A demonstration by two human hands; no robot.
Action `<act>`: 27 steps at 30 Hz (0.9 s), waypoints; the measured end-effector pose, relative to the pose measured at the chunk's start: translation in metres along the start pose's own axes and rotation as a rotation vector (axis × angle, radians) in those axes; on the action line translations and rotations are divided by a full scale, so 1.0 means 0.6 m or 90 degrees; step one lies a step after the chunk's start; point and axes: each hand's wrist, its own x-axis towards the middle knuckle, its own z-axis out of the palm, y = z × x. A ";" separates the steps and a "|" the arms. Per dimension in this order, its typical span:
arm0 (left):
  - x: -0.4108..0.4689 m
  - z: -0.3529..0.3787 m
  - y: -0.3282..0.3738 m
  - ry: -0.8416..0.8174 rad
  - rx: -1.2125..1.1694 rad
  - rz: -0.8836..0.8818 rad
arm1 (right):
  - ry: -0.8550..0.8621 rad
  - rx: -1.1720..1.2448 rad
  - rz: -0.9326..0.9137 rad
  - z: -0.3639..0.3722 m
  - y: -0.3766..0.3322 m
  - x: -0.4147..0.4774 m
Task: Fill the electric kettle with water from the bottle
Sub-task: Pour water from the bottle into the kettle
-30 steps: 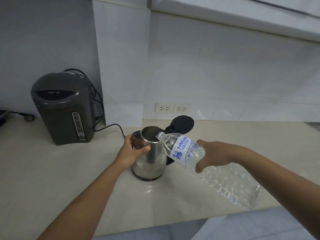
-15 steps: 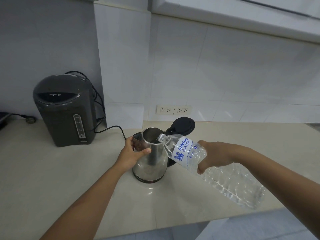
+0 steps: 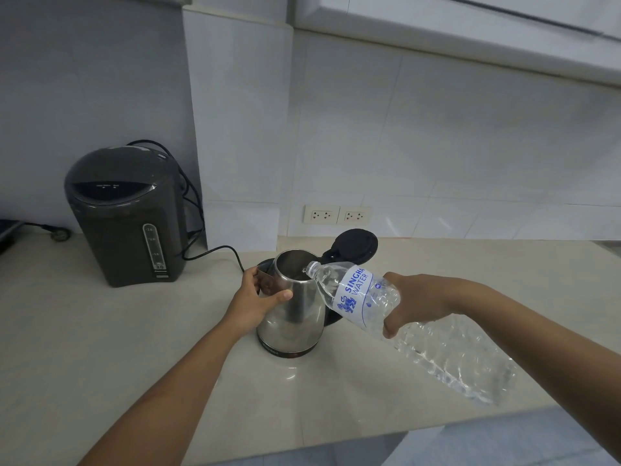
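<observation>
Midway along the beige countertop (image 3: 100,348), the stainless-steel electric kettle (image 3: 292,314) stands upright on its black base, its black lid (image 3: 353,245) flipped open and tilted back behind the rim. Your left hand (image 3: 257,302) grips the kettle's upper left side, thumb pressed across the front of the steel body and fingers curled around its far side. Your right hand (image 3: 415,302) is clenched around the middle of the clear plastic water bottle (image 3: 403,327), labelled "Singha Water" in blue, which you hold tilted with its uncapped neck at the kettle's open mouth and its base raised toward you, out over the counter's front edge. Water shows inside the bottle's lower part; whether a stream is falling into the kettle cannot be made out. Well to the left, a dark grey electric water dispenser (image 3: 124,216) sits against the wall, a black power cord (image 3: 215,252) running from behind it toward the kettle's base. Behind the kettle, two white wall sockets (image 3: 337,215) sit side by side in the tiled wall.
</observation>
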 end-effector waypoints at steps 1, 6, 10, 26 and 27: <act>0.000 0.000 0.000 0.000 -0.001 0.001 | 0.000 0.000 0.000 0.000 -0.001 0.000; -0.002 -0.001 0.000 -0.005 0.000 0.003 | -0.001 0.000 -0.002 0.001 0.000 0.000; -0.001 -0.001 -0.001 -0.005 -0.002 0.000 | -0.001 -0.007 0.002 -0.001 -0.002 -0.001; 0.003 -0.003 -0.009 -0.011 0.000 -0.008 | 0.004 0.004 0.002 0.001 -0.004 -0.001; 0.003 -0.003 -0.010 -0.010 -0.001 -0.008 | 0.004 0.007 0.001 0.002 -0.003 -0.001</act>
